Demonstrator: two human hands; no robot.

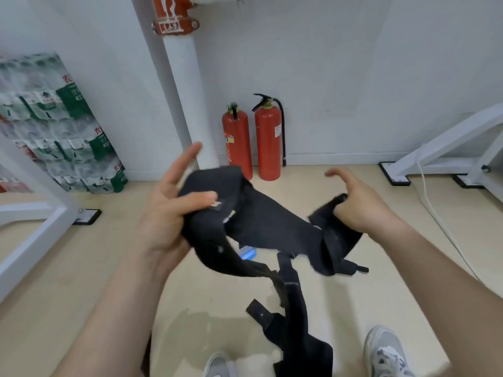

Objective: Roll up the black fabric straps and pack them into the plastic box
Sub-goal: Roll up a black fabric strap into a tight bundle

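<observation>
A black fabric strap assembly (261, 221) hangs in the air between my two hands, above the floor. My left hand (174, 208) holds its left end, thumb pressed across the fabric and the other fingers stretched upward. My right hand (362, 205) grips the right end, fingers curled over a folded part of the strap. A long section (296, 322) dangles from the middle down toward my feet. A small blue object (249, 253) shows just below the fabric. The plastic box is not in view.
Two red fire extinguishers (251, 140) stand against the far wall beside a white pipe (187, 99). Stacked packs of bottled water (60, 123) fill the left. White frame legs (446, 148) and a cable sit at the right. My grey shoes (386, 352) are at the bottom.
</observation>
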